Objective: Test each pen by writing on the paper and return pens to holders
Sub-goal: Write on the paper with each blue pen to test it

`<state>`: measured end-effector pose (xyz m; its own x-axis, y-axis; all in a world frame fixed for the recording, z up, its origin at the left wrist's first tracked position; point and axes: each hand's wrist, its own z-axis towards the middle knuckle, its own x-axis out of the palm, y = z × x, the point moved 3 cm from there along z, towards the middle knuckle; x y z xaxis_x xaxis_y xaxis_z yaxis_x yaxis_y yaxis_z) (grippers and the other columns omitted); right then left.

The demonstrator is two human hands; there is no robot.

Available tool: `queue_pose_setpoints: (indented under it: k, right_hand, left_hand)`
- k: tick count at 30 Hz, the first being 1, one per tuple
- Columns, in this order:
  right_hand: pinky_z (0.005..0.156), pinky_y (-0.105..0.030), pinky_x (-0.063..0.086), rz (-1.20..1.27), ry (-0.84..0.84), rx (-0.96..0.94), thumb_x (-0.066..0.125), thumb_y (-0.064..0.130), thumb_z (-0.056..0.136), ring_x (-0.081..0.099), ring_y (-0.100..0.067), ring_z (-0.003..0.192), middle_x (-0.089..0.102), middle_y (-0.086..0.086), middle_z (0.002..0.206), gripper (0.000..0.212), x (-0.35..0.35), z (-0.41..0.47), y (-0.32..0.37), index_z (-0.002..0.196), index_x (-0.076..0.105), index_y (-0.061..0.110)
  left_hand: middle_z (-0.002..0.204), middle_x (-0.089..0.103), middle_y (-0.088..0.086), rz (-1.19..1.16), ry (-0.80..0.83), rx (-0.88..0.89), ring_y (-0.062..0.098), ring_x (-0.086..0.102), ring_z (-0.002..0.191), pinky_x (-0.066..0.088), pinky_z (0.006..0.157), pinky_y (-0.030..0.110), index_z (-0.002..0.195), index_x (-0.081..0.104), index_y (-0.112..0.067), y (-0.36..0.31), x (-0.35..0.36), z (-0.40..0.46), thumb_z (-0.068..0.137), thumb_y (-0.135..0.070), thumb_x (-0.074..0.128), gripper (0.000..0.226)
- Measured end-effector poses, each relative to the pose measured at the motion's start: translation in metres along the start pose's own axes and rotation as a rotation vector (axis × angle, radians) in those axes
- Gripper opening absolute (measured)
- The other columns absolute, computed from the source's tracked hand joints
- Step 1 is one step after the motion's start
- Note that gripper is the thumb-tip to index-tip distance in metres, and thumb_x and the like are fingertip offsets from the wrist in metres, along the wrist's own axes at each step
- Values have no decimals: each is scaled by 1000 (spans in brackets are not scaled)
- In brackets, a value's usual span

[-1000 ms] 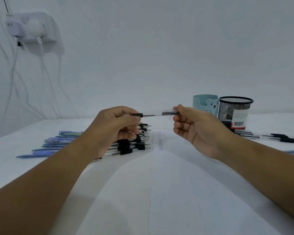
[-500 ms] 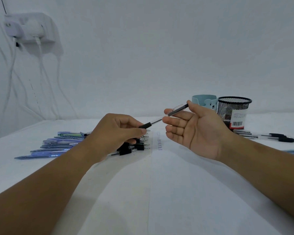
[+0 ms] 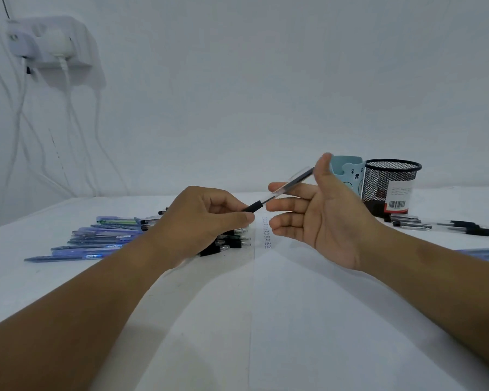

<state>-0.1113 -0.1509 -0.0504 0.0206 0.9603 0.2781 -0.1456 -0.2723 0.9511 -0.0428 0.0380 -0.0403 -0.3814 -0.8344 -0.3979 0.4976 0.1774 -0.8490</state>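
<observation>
A clear pen with a black grip [image 3: 283,190] slants up to the right above the table, between both hands. My left hand [image 3: 206,218] pinches its black grip end. My right hand [image 3: 319,210] is palm up with fingers spread; the pen's upper part lies across the index finger near the thumb. Below them lies white paper [image 3: 294,292] with a short column of small written words. A teal bear holder [image 3: 347,174] and a black mesh holder [image 3: 390,187] stand behind my right hand.
Blue pens [image 3: 96,241] lie in a row at the left. Black-grip pens [image 3: 232,244] lie partly hidden under my left hand. More pens [image 3: 446,225] lie right of the mesh holder. A wall socket [image 3: 48,43] with hanging cables is at the upper left.
The pen went from level to tilted, its right end rising. My left hand dropped slightly. My right hand opened from a pinch to spread fingers and turned palm up.
</observation>
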Motion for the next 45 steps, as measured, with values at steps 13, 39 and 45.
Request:
queue_pose_setpoints:
  k: [13,39,45]
  right_hand:
    - [44,-27,35,-431,-125,-18,62,12,93,57,-27,54,67,-17,73,19,-5,13,-10,94,68,-6]
    - [56,-23,41,-909,-31,-83,68,12,81,49,-11,54,68,-2,61,19,4,13,-18,63,64,13]
    - [60,-29,39,-892,-11,-68,68,11,80,46,-15,55,65,-2,58,26,5,13,-17,55,62,16]
  left_hand:
    - [48,44,-13,543,309,121,4,41,51,32,53,12,77,81,-27,-4,2,-2,80,-31,84,6]
    - [57,44,-3,543,444,112,7,38,52,33,53,12,88,79,-28,2,10,-2,85,-33,79,5]
    - [57,44,-1,543,451,116,9,38,53,31,53,16,89,79,-27,3,10,-1,85,-33,79,6]
